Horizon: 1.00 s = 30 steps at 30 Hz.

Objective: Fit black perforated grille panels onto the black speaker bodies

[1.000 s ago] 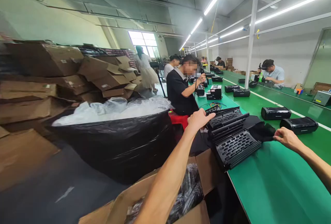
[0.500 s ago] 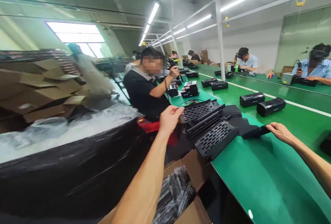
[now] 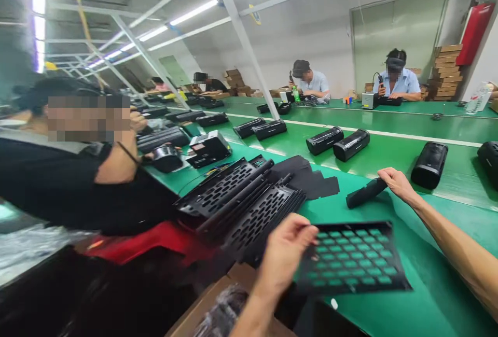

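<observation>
My left hand (image 3: 286, 246) pinches the left edge of a black perforated grille panel (image 3: 356, 256), held above the green table at the front. Green shows through its slots. My right hand (image 3: 397, 184) is closed on the end of a thin black sheet (image 3: 364, 193), which curls and hangs to the left over the table. Behind the left hand lies a stack of black perforated grille panels (image 3: 252, 218) along the table's edge. Beside them is a spread pile of flat black sheets (image 3: 305, 176).
Finished-looking black speaker-like units (image 3: 430, 165) stand on the green table (image 3: 459, 233). At left a co-worker in a dark top (image 3: 78, 186) sits close, near a white-and-black box (image 3: 210, 148). A cardboard box (image 3: 210, 295) with plastic-wrapped pieces is below. Other people work across the table.
The view has turned right. My left hand has lifted a grille panel off the stack and brought it right and nearer. My right hand has drawn a black sheet away from the pile.
</observation>
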Each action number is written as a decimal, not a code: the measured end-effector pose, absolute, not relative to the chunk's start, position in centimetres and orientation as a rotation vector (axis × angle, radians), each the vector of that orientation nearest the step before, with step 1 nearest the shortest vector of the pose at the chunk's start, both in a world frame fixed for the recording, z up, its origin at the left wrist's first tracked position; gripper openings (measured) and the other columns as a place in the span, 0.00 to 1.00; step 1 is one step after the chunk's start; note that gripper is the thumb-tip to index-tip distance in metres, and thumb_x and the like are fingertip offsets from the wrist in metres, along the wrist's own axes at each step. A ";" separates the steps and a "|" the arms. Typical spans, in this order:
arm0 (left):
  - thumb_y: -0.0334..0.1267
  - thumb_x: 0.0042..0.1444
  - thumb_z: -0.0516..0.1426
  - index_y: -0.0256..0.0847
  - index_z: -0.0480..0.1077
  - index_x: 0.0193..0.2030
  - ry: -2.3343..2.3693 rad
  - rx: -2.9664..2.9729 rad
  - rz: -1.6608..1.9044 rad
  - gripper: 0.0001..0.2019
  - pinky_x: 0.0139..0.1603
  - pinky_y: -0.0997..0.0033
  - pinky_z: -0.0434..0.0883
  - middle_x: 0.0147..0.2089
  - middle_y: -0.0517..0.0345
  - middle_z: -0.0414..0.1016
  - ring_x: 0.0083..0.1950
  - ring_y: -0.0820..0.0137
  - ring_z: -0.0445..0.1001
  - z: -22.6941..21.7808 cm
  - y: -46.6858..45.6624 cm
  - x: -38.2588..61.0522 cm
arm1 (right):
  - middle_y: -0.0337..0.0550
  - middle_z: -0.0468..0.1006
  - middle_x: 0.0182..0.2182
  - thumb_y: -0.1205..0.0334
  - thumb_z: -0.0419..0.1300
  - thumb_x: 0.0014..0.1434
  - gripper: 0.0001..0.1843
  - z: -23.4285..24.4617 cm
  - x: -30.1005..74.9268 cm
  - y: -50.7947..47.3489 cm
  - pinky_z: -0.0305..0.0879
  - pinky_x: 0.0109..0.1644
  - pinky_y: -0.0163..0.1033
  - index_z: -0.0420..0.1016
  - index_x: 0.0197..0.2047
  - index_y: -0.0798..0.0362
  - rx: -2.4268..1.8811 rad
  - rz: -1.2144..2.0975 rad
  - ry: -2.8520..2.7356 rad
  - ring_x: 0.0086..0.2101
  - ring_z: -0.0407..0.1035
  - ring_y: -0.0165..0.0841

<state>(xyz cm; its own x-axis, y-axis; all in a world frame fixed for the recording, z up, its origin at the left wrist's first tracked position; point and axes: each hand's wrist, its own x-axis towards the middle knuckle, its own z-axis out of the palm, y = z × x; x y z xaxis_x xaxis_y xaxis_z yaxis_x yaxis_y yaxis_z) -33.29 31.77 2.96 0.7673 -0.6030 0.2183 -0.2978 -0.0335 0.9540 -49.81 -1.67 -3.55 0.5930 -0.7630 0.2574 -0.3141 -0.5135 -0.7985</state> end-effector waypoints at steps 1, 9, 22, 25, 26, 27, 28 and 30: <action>0.70 0.40 0.69 0.44 0.67 0.29 -0.748 1.586 -0.544 0.31 0.18 0.72 0.68 0.21 0.66 0.68 0.22 0.70 0.70 1.2 30.4 -35.9 | 0.43 0.73 0.28 0.30 0.49 0.62 0.32 -3.4 -50.4 -1.7 0.59 0.36 0.37 0.68 0.25 0.50 -2.085 -0.820 0.857 0.31 0.65 0.35; 0.49 0.56 0.62 0.44 0.68 0.29 -1.208 1.859 -0.726 0.13 0.34 0.69 0.65 0.26 0.62 0.72 0.30 0.67 0.71 -2.4 26.5 -41.3 | 0.33 0.50 0.22 0.19 0.42 0.60 0.38 -2.0 -52.8 -0.9 0.47 0.30 0.37 0.49 0.23 0.47 -2.059 -0.943 0.871 0.25 0.48 0.29; 0.40 0.60 0.58 0.40 0.81 0.38 -1.292 2.090 -0.577 0.10 0.42 0.67 0.76 0.36 0.54 0.85 0.40 0.61 0.82 -1.3 18.0 -33.9 | 0.37 0.62 0.19 0.35 0.46 0.68 0.31 -3.0 -51.8 -1.6 0.50 0.30 0.37 0.56 0.22 0.47 -1.978 -0.800 1.132 0.25 0.57 0.33; 0.36 0.61 0.57 0.40 0.81 0.38 -1.260 2.321 -0.379 0.10 0.53 0.53 0.74 0.40 0.45 0.85 0.48 0.50 0.82 -0.3 18.0 -30.7 | 0.38 0.62 0.18 0.46 0.51 0.68 0.28 -3.8 -53.8 -2.4 0.49 0.32 0.37 0.56 0.19 0.48 -1.958 -0.737 1.261 0.26 0.59 0.33; 0.34 0.61 0.56 0.38 0.81 0.39 -1.243 2.392 -0.305 0.10 0.56 0.46 0.72 0.42 0.41 0.84 0.51 0.46 0.81 0.0 17.9 -30.0 | 0.38 0.62 0.18 0.49 0.53 0.68 0.27 -3.9 -54.4 -2.5 0.49 0.32 0.38 0.56 0.19 0.48 -1.956 -0.724 1.288 0.26 0.59 0.33; 0.32 0.61 0.55 0.37 0.80 0.40 -1.230 2.448 -0.239 0.11 0.58 0.41 0.70 0.44 0.37 0.83 0.54 0.42 0.79 0.3 17.7 -29.4 | 0.38 0.62 0.18 0.51 0.54 0.68 0.26 -3.8 -54.9 -2.5 0.49 0.33 0.38 0.57 0.19 0.48 -1.954 -0.712 1.308 0.26 0.59 0.33; 0.31 0.61 0.54 0.35 0.80 0.42 -1.228 2.483 -0.179 0.12 0.59 0.37 0.69 0.46 0.33 0.82 0.56 0.39 0.78 0.5 17.5 -29.2 | 0.38 0.62 0.19 0.53 0.55 0.68 0.25 -3.7 -55.3 -2.4 0.49 0.33 0.38 0.57 0.19 0.48 -1.951 -0.704 1.321 0.26 0.58 0.33; 0.30 0.62 0.53 0.34 0.79 0.50 -1.250 2.504 -0.073 0.15 0.63 0.36 0.66 0.56 0.30 0.79 0.62 0.38 0.73 0.7 17.1 -29.6 | 0.38 0.62 0.19 0.55 0.56 0.67 0.24 -3.2 -55.8 -2.1 0.49 0.34 0.38 0.58 0.20 0.49 -1.938 -0.692 1.327 0.26 0.58 0.33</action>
